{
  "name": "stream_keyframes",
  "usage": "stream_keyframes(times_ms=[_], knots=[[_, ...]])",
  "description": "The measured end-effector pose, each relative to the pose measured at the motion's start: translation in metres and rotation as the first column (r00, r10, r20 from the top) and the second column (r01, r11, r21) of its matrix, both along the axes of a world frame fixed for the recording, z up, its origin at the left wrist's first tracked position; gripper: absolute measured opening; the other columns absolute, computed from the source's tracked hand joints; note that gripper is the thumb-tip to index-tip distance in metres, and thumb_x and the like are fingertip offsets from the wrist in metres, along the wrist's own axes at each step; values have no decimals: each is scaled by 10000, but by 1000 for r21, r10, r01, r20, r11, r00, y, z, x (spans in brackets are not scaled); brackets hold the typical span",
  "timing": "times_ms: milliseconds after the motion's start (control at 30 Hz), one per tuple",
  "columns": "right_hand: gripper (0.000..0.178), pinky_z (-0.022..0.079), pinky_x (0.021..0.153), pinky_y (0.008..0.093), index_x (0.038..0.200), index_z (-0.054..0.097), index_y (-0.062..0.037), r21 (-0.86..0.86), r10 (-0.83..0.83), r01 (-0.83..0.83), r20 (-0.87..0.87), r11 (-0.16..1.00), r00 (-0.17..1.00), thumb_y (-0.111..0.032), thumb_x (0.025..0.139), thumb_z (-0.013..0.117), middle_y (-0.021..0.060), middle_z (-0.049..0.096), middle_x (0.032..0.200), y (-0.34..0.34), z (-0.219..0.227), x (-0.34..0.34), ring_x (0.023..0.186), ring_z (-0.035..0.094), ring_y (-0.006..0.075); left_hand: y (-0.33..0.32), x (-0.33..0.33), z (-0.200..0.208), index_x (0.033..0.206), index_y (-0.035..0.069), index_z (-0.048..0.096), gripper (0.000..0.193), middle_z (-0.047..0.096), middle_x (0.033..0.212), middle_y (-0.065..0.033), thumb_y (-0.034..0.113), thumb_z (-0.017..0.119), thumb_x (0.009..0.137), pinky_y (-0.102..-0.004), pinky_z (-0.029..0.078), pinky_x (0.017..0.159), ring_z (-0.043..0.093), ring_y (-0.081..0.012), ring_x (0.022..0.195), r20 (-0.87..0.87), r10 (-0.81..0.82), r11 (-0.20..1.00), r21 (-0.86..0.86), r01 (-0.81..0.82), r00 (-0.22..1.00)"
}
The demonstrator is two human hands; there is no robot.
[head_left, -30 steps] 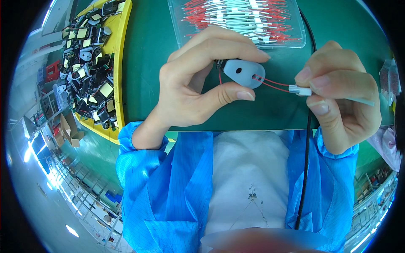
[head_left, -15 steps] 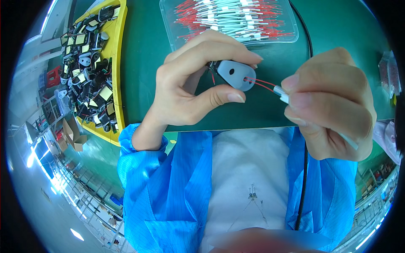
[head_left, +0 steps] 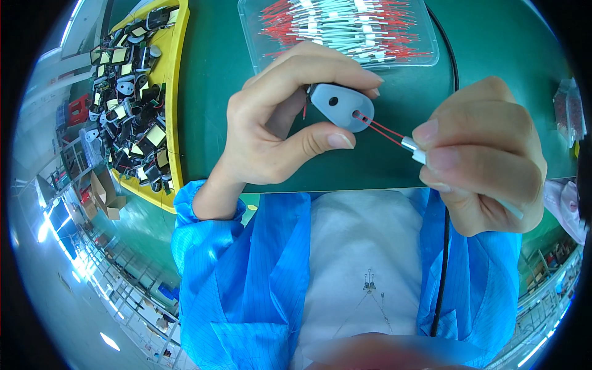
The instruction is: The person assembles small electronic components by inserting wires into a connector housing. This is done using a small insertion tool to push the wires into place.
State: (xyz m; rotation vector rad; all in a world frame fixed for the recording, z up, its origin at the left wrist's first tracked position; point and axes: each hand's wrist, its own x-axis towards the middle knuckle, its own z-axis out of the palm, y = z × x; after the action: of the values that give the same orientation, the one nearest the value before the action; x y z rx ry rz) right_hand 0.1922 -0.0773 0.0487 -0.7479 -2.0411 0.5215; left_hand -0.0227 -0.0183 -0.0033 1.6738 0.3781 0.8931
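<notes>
My left hand (head_left: 271, 120) is closed round the edges of a small grey teardrop-shaped plastic housing (head_left: 338, 106), fingers above and thumb below. Its face has a black round hole near one end and two smaller holes near the other. Two thin red wires (head_left: 383, 129) run from those smaller holes toward the right. They lead into a white cable end with a silvery tip (head_left: 413, 148), pinched between the thumb and fingers of my right hand (head_left: 493, 157). A pale tail sticks out below that hand. Behind the housing, a short red wire hangs beside my left palm.
A clear plastic box (head_left: 342, 65) of red-tipped white and pale green wires stands at the far side of the green table (head_left: 277, 179). On the left is a yellow tray (head_left: 177, 92) heaped with similar grey and black parts. A black cable (head_left: 455, 61) passes behind my right hand.
The housing has turned slightly in my left hand, hiding the dark part behind its end. My right hand has shifted slightly downward with the cable end, and the red wires look a little longer and straighter.
</notes>
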Motion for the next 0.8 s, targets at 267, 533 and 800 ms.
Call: stream_keyframes(times_ms=[267,533,800], knots=[[222,426,529,269,933,550,-20,16,-5,5,-8,1000,1000,39,737,637,163,579,885,0,1,-2,638,529,202,3,-1,5,1073,-82,556,562,593,1014,-201,364,710,767,-363,447,830,559,-278,958,-98,-25,991,132,38,995],[232,426,529,281,925,562,-19,-53,-20,23,61,998,998,35,721,661,156,583,875,-1,7,-2,656,548,208,1,-1,9,1102,-110,540,610,607,997,-184,377,701,770,-338,432,808,555,-240,916,-144,-46,996,75,57,989],[236,441,559,305,920,580,-7,-94,-67,62,-50,994,997,47,712,678,175,602,871,-1,-11,-11,683,574,226,0,0,10,1160,-119,512,707,592,1039,-180,408,724,739,-322,433,810,564,-220,903,-181,-79,990,105,99,980]])
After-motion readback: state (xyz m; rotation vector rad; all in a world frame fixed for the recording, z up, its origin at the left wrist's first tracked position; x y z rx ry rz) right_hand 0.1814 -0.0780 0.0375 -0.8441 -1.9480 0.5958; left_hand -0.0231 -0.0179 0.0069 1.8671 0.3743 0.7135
